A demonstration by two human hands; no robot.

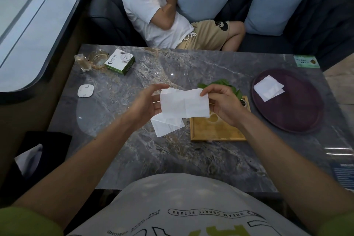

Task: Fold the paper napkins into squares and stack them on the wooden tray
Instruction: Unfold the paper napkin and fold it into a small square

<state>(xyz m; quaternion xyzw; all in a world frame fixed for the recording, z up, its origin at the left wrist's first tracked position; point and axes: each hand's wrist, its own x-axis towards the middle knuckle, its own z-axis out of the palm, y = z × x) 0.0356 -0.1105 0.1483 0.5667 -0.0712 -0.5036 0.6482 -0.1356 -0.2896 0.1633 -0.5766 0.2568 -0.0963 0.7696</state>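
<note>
A white paper napkin (184, 103) hangs in the air above the marble table, creased into quarters and spread wide. My left hand (147, 101) holds its left edge with thumb on top. My right hand (220, 99) pinches its upper right corner. Beneath it another white napkin (165, 125) lies on the table. A square wooden tray (216, 130) sits just right of that napkin, partly hidden by my right wrist. A folded white napkin (268, 88) rests on a dark round tray (291, 109) at the right.
A green and white tissue box (119, 61), a glass ashtray (97, 59) and a small glass holder (82, 62) stand at the far left. A white square pad (85, 91) lies left. Green leaves (224, 84) show behind my right hand. A person reclines on the sofa (268, 42) beyond.
</note>
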